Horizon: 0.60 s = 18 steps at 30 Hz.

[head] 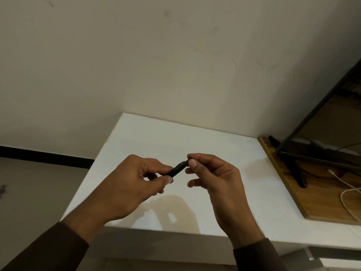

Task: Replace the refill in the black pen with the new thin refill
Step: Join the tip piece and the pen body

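The black pen [178, 168] is held in the air above the white table [205, 137], slanting up to the right. My left hand [134, 184] grips its lower end between thumb and fingers, and most of the barrel is hidden inside that hand. My right hand [214, 175] pinches the pen's upper end with thumb and forefinger. No separate thin refill shows anywhere in the view.
A wooden board [289, 184] lies at the table's right, carrying a dark metal stand [293, 163] and a white cable [345, 194]. A beige wall rises behind the table. Floor with a black skirting strip [45, 156] lies to the left.
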Each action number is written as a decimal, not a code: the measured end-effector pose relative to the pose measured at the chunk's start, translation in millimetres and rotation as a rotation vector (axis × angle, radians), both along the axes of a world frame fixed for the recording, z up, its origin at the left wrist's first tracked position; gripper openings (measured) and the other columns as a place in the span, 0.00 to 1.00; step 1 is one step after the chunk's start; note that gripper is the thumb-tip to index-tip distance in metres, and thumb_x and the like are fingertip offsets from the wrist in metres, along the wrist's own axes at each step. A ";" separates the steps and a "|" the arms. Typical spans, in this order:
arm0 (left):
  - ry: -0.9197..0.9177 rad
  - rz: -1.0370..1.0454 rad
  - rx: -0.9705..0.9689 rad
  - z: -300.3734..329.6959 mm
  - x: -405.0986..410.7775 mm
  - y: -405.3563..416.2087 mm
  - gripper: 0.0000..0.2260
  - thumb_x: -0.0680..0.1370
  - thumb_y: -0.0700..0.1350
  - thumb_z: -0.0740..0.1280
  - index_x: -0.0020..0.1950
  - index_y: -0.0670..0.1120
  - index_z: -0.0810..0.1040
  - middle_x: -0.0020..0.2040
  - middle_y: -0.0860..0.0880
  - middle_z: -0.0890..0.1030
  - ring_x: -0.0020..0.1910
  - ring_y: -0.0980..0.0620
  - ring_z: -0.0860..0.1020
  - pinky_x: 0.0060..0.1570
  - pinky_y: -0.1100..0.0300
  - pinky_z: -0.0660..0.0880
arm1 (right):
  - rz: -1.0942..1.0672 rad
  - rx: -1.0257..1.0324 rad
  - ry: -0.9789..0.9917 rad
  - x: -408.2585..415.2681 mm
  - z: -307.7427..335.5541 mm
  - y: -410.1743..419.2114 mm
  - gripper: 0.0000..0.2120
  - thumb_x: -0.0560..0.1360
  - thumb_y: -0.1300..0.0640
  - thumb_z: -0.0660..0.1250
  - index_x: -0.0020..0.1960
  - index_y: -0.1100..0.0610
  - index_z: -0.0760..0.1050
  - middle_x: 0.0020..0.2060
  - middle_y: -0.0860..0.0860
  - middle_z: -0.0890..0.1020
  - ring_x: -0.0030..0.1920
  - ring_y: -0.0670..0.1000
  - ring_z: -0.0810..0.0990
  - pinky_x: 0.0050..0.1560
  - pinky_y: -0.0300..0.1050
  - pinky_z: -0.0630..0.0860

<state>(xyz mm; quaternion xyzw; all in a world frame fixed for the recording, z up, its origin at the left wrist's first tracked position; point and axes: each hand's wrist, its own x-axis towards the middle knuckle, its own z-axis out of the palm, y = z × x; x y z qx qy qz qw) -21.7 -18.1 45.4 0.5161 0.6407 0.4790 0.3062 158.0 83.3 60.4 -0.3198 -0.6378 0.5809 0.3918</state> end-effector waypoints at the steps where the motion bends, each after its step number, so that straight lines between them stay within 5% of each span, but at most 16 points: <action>1: -0.004 -0.002 0.003 0.1 0.4 0.4 0.09 0.78 0.47 0.72 0.54 0.61 0.88 0.44 0.55 0.87 0.42 0.53 0.86 0.50 0.47 0.85 | 0.005 0.002 0.000 -0.2 -0.2 -0.2 0.06 0.75 0.56 0.73 0.51 0.52 0.87 0.44 0.54 0.89 0.46 0.55 0.86 0.41 0.47 0.85; 6: -0.017 0.003 0.011 -0.7 1.3 1.5 0.09 0.78 0.46 0.73 0.54 0.58 0.88 0.43 0.56 0.87 0.42 0.53 0.86 0.50 0.48 0.85 | 0.032 -0.033 0.021 0.2 -1.5 0.6 0.07 0.76 0.56 0.72 0.52 0.53 0.87 0.46 0.55 0.89 0.48 0.55 0.87 0.41 0.47 0.84; 18: -0.041 -0.093 0.034 2.4 -2.5 -0.9 0.10 0.79 0.45 0.71 0.53 0.58 0.88 0.41 0.56 0.86 0.41 0.50 0.86 0.49 0.52 0.86 | 0.336 -0.523 0.189 -3.0 1.9 1.8 0.16 0.77 0.50 0.70 0.54 0.62 0.84 0.50 0.57 0.85 0.47 0.54 0.83 0.38 0.48 0.80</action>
